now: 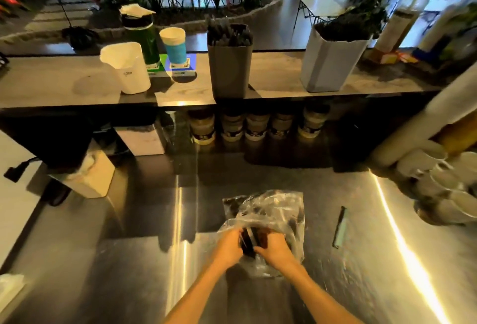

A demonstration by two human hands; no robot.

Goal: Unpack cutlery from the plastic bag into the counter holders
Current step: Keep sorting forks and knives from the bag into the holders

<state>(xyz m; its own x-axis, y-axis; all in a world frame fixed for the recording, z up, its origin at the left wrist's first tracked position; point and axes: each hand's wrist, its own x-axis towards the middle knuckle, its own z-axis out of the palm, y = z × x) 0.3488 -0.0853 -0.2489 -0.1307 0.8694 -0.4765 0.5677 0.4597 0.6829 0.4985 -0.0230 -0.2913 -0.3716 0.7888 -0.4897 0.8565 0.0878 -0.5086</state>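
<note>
Hands, left hand (229,246) and right hand (273,247), apparently grip cutlery (249,242) (dark bundle) inside bag (273,210).

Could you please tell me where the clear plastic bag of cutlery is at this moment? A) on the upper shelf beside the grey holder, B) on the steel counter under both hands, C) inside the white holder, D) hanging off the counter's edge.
B: the plastic bag lies on the steel counter, with the left hand and right hand gripping dark cutlery at its opening.
</note>
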